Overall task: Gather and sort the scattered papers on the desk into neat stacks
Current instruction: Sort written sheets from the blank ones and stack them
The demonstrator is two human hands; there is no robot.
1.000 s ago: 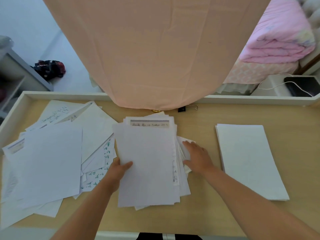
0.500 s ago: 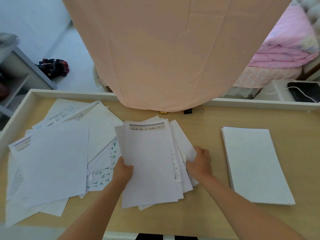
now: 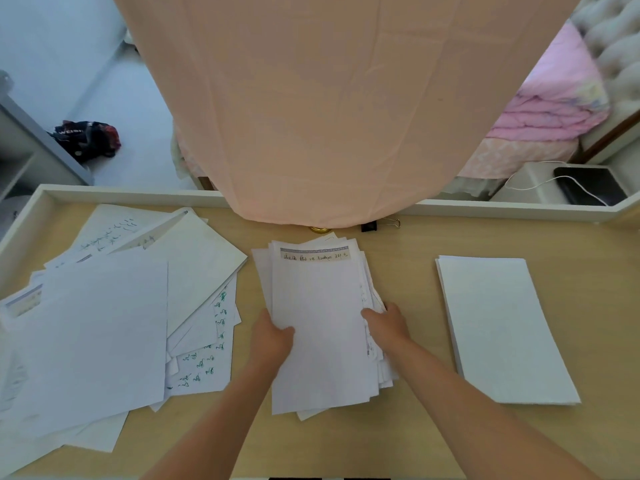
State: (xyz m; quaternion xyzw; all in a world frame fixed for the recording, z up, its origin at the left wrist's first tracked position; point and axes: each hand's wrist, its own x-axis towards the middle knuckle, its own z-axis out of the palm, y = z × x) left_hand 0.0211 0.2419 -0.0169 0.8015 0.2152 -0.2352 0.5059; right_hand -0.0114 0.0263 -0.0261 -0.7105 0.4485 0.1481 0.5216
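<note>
Hands, fingertips hidden under middle stack

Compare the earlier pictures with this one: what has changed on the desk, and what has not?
The right hand moved left, pushing the fanned-out sheets back into the middle pile, and now grips its right edge, thumb on top. The pile looks squarer. The left hand keeps holding the pile's left edge. The scattered heap and the neat stack stayed put.

Light wood desk with white raised rim, scattered sheets left, rough middle pile, neat stack right, black binder clip near back rim
</note>
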